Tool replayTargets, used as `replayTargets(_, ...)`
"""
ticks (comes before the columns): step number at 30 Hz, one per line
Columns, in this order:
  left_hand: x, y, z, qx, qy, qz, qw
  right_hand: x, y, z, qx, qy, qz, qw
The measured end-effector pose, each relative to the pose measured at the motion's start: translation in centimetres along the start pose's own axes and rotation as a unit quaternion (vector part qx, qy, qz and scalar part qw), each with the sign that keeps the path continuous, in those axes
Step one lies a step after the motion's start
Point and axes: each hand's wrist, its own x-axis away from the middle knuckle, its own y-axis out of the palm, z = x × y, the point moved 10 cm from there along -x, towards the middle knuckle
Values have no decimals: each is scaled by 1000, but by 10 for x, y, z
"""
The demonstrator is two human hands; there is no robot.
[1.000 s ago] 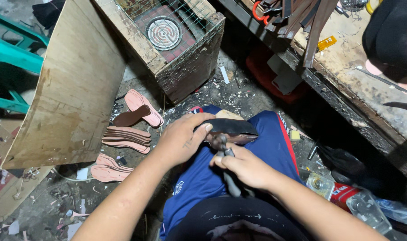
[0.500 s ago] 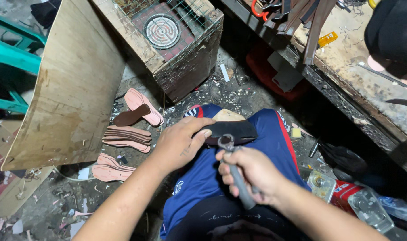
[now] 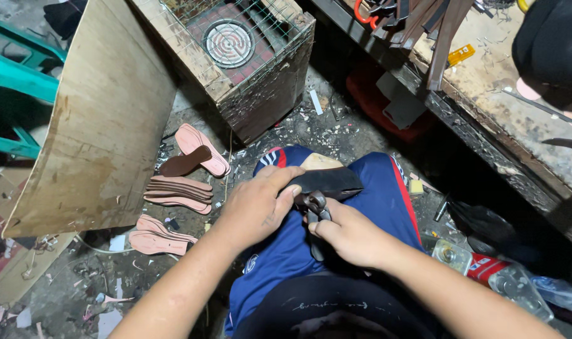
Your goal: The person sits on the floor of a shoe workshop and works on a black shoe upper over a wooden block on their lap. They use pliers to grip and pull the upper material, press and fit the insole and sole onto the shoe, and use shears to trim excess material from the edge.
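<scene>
- Left hand (image 3: 258, 210): laid flat over the near end of a dark shoe (image 3: 327, 182), fingers spread and pressed down; the shoe appears to be pinned against the knee in this way so that it cannot slip.
- Right hand (image 3: 352, 238): closed round the handle of pincers (image 3: 315, 207); the metal head is brought against the shoe's edge, just beside the left fingertips, seemingly so that the edge can be gripped close to where it is held.
- Shoe: rested across the lap on blue shorts (image 3: 361, 207), with a pale last (image 3: 320, 162) showing behind it; the thigh seems to be used as a work rest.
- Bottle (image 3: 487, 273): a clear one with a red label, lain on the floor by the right knee, within reach.
- Pink insoles (image 3: 176, 191): stacked on the littered floor to the left, sorted into small piles; one dark sole (image 3: 185, 162) is laid across a pink pair.
- Board (image 3: 104, 119): a stained panel leaned at a tilt beside the insoles.
- Crate (image 3: 248, 59): a wooden box covered with wire mesh, a round coil seen inside.
- Bench (image 3: 499, 119): a worn surface at the far right, strips and tools laid upon it.
</scene>
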Motion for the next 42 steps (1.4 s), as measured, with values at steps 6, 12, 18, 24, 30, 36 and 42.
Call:
replayTargets(6, 9, 9, 12, -34, -29, -15, 999, 29, -7, 21, 94, 225, -44, 969)
replayTargets(12, 3, 5, -2, 4, -41, 23, 999, 15, -14, -46, 299, -174, 247, 905)
replayTargets(18, 2, 6, -10, 48, -17, 10, 999, 4, 7, -10, 326, -112, 121, 931)
replayTargets(24, 6, 6, -13, 64, -31, 7, 997, 1, 16, -20, 358, -75, 58, 929)
replayTargets(30, 10, 8, -8, 15, -31, 6, 999, 12, -2, -13, 222, 12, 8, 975)
replayTargets(36, 13, 8, -11, 16, -44, 21, 999, 4, 10, -1, 322, 48, 36, 945)
replayTargets(42, 7, 5, -20, 15, -49, 60, 997, -9, 5, -14, 379, -27, 86, 921)
